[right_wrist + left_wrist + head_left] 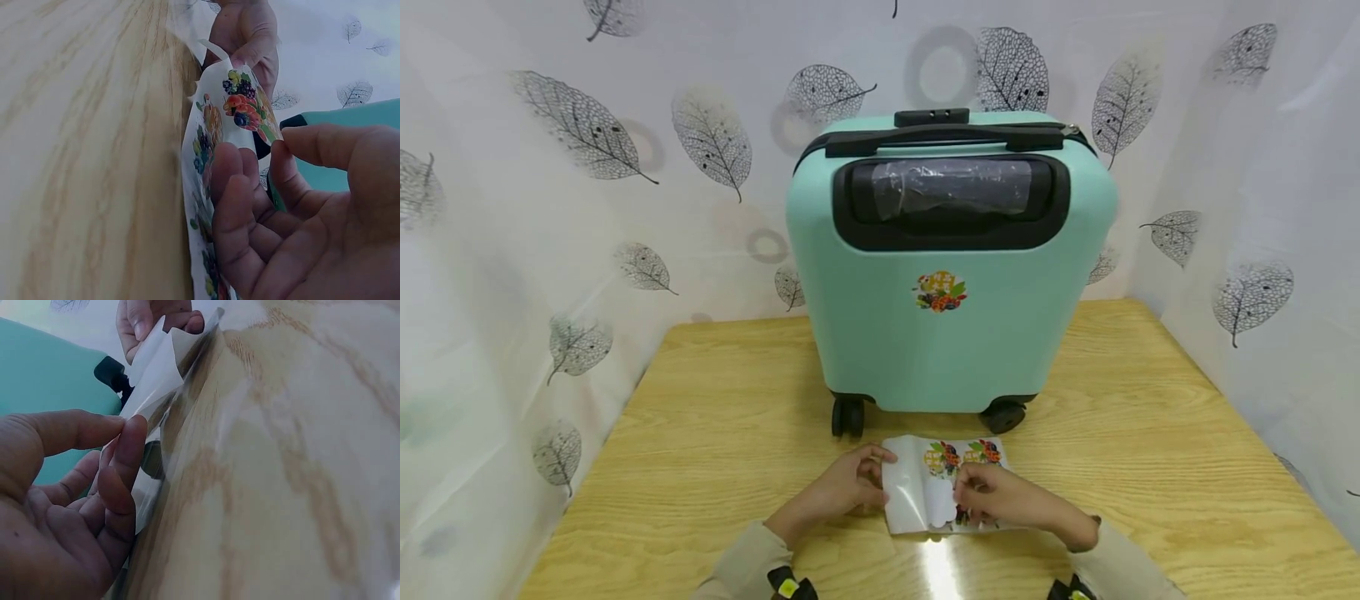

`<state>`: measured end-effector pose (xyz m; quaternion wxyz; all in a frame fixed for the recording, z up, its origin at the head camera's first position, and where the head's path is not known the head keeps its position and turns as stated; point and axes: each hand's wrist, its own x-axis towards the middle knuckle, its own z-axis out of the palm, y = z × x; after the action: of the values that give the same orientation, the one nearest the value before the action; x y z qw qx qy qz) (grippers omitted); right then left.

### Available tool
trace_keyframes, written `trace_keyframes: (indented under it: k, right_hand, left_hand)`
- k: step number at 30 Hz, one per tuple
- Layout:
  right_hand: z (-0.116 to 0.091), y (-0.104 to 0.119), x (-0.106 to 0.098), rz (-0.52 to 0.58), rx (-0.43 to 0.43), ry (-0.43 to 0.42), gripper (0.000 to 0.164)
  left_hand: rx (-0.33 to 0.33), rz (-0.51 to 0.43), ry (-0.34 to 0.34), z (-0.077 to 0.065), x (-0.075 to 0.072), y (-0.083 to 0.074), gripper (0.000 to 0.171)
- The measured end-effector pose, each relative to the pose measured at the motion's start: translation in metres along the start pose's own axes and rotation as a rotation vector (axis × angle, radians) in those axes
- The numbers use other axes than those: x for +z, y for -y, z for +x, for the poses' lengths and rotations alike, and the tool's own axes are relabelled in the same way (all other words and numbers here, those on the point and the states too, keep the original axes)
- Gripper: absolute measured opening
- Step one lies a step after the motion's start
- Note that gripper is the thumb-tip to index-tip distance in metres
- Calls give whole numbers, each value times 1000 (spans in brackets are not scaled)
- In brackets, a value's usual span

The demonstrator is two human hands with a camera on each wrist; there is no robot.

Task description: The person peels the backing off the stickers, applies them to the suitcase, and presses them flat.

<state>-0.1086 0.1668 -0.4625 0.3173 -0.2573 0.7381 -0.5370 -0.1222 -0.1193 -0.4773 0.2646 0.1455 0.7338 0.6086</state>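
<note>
A sheet of fruit-printed stickers (903, 487) lies on the table in front of the suitcase. My left hand (848, 485) pinches its left edge between thumb and forefinger, which the left wrist view shows close up. One sticker (242, 103) is partly lifted off the sheet, with its white back showing in the head view. Thumb and forefinger of my right hand (1003, 498) pinch the edge of that sticker, while the other fingers lie curled over the sheet. Part of the sheet is hidden beneath the right hand.
Just behind the sheet stands a mint-green suitcase (880, 333) on black wheels (1002, 416), upright on the wooden table (722, 467). A round fruit sticker (940, 292) is on its front. Leaf-patterned curtain (700, 250) surrounds the back and sides.
</note>
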Motion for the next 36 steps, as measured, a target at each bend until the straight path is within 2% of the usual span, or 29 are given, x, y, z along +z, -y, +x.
trace_keyframes:
  k: [9,14,22,28,36]
  right_hand:
    - [-8,-3,-7,46,19,-2,23]
    - [-14,-2,-10,75,30,-6,25]
    - [-16,-2,-12,66,12,-24,25]
    - [-16,0,-13,38,0,-56,24]
    - [-15,8,-14,33,5,-101,25]
  left_hand:
    - [-25,23,12,0,-2,1,51]
    - [-50,38,10,-2,-9,2,49]
    - [-15,144,-9,-5,-17,1,39]
    - [15,132,7,-6,-11,-9,37]
    - [53,173,-2,0,4,-20,35]
